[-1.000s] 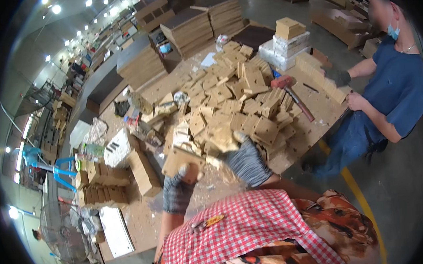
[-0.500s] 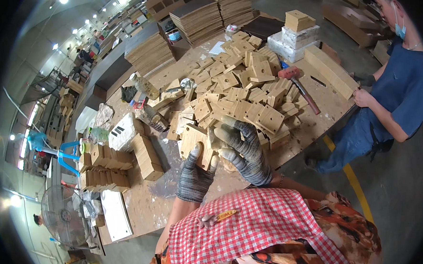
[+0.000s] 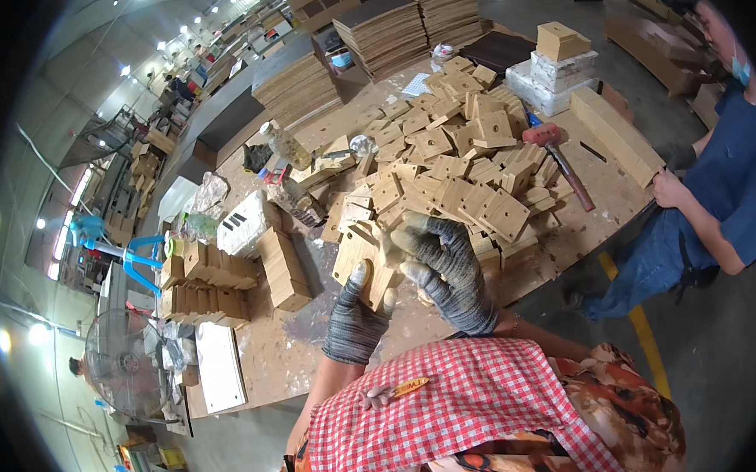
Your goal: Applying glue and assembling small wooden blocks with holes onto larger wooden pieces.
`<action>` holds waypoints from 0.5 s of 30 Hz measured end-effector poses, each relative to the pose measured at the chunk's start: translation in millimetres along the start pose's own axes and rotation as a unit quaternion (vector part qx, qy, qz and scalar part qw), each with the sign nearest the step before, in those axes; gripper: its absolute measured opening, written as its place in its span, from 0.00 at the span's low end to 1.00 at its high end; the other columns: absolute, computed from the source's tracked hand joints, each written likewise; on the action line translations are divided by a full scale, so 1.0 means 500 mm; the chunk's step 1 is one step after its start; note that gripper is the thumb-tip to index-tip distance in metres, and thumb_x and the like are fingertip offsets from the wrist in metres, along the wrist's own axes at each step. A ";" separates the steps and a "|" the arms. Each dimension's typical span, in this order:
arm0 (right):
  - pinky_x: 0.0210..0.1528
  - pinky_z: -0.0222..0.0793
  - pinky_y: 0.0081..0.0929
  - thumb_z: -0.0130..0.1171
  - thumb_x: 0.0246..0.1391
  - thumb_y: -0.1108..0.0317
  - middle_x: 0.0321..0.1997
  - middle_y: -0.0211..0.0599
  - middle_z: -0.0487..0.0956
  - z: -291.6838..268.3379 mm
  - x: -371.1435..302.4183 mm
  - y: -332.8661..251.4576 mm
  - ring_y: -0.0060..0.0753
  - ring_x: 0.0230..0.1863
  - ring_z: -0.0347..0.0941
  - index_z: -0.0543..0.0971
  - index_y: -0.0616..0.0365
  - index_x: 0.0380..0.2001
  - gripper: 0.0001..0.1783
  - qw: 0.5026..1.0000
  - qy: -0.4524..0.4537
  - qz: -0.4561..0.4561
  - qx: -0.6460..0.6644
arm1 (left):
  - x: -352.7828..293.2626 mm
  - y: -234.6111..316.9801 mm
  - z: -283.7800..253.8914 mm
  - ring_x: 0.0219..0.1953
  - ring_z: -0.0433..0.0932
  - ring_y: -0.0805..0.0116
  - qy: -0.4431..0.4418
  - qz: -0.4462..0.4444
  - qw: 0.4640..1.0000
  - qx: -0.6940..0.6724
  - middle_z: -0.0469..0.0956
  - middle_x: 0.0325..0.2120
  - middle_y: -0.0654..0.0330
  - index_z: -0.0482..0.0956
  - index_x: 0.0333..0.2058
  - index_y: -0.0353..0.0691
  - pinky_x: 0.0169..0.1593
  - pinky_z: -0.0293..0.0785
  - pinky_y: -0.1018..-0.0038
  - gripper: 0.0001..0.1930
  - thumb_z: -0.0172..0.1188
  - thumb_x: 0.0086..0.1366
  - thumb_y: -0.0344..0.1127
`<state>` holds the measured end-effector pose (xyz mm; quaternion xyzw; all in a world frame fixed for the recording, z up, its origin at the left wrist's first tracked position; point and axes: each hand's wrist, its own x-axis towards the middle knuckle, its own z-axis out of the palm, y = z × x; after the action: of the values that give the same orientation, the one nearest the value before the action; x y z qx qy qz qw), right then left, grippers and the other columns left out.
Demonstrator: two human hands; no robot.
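"Where is your left hand, and what is it doing?"

"Your left hand (image 3: 355, 324), in a grey knitted glove, is clamped on a pale, flat wooden block (image 3: 355, 252). Your thumb lies over its face, with fingertips showing at its lower right."

"And where is that block?"

"Up in front of you, tilted, over the part of the tabletop (image 3: 269, 357) toward its near edge. Behind it, a heap of loose pale wooden blocks (image 3: 430, 169) spreads over the middle of the tabletop."

"What about your right hand?"

"Your right hand (image 3: 457, 275), gloved in the same grey knit, is half curled just to the right of the block, thumb and fingers bent toward each other. Something pale shows by its fingertips, but I cannot tell whether they pinch it, or touch the block."

"What lies about you?"

"To the right of the heap, a red-headed hammer with a dark reddish handle (image 3: 557, 154). Along the tabletop's right edge, a long, straight row of pale wooden pieces (image 3: 616, 134); a co-worker's bare hand (image 3: 671, 189) is at its near end. Toward the left edge, another row of upright wooden blocks (image 3: 283, 271) stands beside a white wrapped package with dark marks (image 3: 247, 226). A flat white rectangular board (image 3: 220, 368) lies at the near left corner."
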<state>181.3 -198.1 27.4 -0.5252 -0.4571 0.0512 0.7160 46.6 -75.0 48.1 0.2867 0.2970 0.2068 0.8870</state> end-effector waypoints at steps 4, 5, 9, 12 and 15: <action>0.61 0.68 0.31 0.61 0.60 0.68 0.57 0.42 0.70 0.004 0.006 0.020 0.35 0.61 0.68 0.79 0.62 0.53 0.19 0.999 0.036 0.010 0.013 | -0.020 0.015 -0.015 0.44 0.81 0.71 -0.042 0.002 0.999 -0.005 0.81 0.43 0.64 0.75 0.54 0.45 0.34 0.82 0.77 0.24 0.70 0.60 0.41; 0.62 0.68 0.31 0.61 0.61 0.67 0.58 0.42 0.71 0.001 0.007 0.021 0.36 0.61 0.68 0.78 0.62 0.54 0.19 0.999 0.025 0.017 -0.017 | -0.018 0.016 -0.017 0.44 0.80 0.71 -0.009 0.001 1.000 0.000 0.81 0.44 0.64 0.75 0.54 0.45 0.34 0.82 0.77 0.24 0.70 0.60 0.41; 0.61 0.69 0.31 0.59 0.62 0.65 0.60 0.41 0.71 -0.005 0.006 0.002 0.37 0.61 0.67 0.79 0.62 0.54 0.19 0.998 -0.009 -0.059 -0.010 | -0.012 -0.003 -0.022 0.44 0.80 0.72 0.026 0.013 1.000 0.005 0.80 0.45 0.65 0.75 0.54 0.47 0.34 0.81 0.78 0.25 0.70 0.60 0.44; 0.58 0.69 0.32 0.60 0.61 0.65 0.60 0.42 0.71 -0.007 0.006 -0.008 0.37 0.60 0.69 0.79 0.61 0.53 0.19 0.991 -0.060 -0.080 -0.087 | -0.011 -0.014 -0.020 0.44 0.80 0.72 0.030 0.025 0.999 0.011 0.80 0.44 0.64 0.75 0.54 0.46 0.33 0.79 0.79 0.24 0.70 0.61 0.43; 0.59 0.70 0.32 0.60 0.61 0.67 0.59 0.41 0.71 -0.004 0.001 0.002 0.36 0.59 0.70 0.78 0.60 0.54 0.19 0.993 -0.055 -0.083 -0.066 | -0.019 -0.010 -0.017 0.41 0.80 0.72 -0.008 0.021 1.000 0.006 0.81 0.44 0.62 0.75 0.54 0.42 0.31 0.80 0.80 0.24 0.68 0.62 0.42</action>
<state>183.2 -198.8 26.8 -0.5278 -0.5402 -0.0102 0.6553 35.0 -80.6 43.4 0.3001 0.2851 0.2211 0.8830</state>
